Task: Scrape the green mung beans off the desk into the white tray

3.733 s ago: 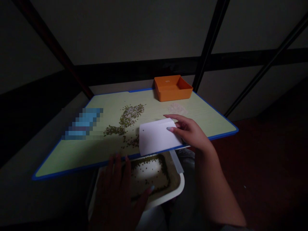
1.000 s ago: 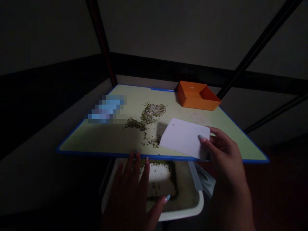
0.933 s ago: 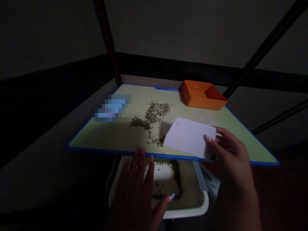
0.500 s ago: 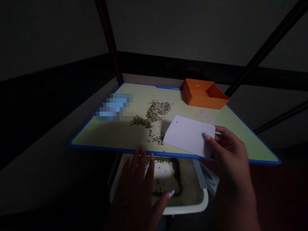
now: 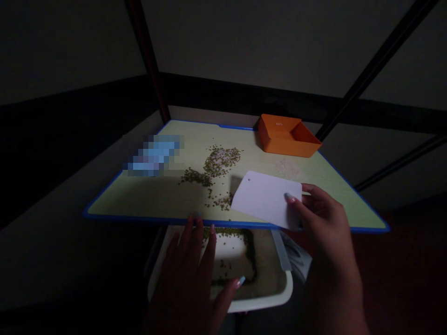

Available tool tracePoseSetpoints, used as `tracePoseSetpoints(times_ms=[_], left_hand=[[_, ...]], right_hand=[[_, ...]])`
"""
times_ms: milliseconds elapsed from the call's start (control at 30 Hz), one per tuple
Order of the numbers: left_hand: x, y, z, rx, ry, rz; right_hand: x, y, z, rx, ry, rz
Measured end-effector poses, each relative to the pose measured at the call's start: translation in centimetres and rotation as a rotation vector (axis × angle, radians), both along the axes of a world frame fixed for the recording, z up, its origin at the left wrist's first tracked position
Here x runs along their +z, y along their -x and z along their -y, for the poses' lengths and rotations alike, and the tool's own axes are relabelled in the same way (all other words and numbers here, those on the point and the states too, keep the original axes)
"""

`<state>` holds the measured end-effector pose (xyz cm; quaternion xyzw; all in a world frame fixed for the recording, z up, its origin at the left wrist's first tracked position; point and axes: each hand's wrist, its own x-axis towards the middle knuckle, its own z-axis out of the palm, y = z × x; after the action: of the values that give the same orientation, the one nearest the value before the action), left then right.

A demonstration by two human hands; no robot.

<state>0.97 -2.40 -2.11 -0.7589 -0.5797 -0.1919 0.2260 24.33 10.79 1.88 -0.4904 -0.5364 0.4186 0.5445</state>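
The right hand (image 5: 323, 214) pinches a white scraper (image 5: 263, 200). The left hand (image 5: 183, 279) is open above a white tray (image 5: 260, 302) of green beans (image 5: 248, 246), but it is too dark to see if it touches.

Head-worn view, close up — facing forward, down

White rectangular plastic scraper (image 5: 263, 199), small corner hole, tilted, just beside scattered green mung beans (image 5: 220, 163)
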Motion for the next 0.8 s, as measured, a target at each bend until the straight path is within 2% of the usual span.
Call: tracePoseSetpoints(times_ms=[200,433,800], left_hand=[[-0.21,0.21,0.02,0.003,0.01,0.005],[-0.3,0.22,-0.03,-0.004,0.004,0.007],[-0.28,0.38,0.03,0.003,0.025,-0.019]], right_hand=[[-0.26,0.64,-0.25,0.052,-0.005,-0.003],[0.03,0.09,-0.23,0.002,-0.034,-0.005],[0.19,0.03,-0.15,0.022,-0.054,0.003]])
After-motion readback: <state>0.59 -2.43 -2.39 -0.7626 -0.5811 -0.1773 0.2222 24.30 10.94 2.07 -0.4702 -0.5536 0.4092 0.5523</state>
